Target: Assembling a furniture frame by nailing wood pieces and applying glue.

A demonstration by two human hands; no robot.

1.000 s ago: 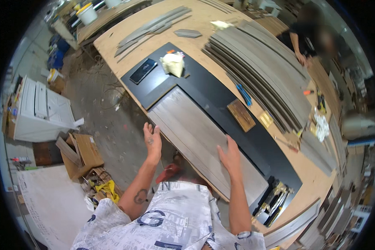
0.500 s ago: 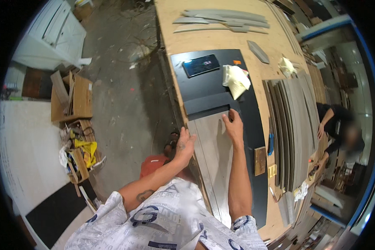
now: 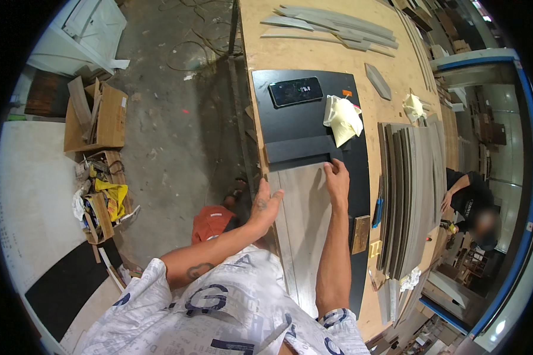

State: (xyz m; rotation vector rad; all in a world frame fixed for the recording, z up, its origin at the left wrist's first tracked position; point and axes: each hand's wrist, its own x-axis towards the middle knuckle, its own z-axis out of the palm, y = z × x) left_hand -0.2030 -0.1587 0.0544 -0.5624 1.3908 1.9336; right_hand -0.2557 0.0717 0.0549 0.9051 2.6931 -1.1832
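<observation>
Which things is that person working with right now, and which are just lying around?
Seem to be in use:
- grey board, with the left hand at its left edge and the right hand at its far right corner
- black panel under it

Seem to be lying around:
- phone
- open cardboard box
- white cabinet

Even, moderately bright indoor light falls on the wooden table (image 3: 320,53), while the floor (image 3: 166,130) is dimmer, darkest in a shadow along the table, and the right forearm (image 3: 333,260) lays a soft shadow on the grey board (image 3: 302,195). A small white glare shows at the lower right. The middle is fairly sharp, a co-worker's head (image 3: 485,223) is blurred, and the blue frame (image 3: 530,142) bends toward black corners.
</observation>
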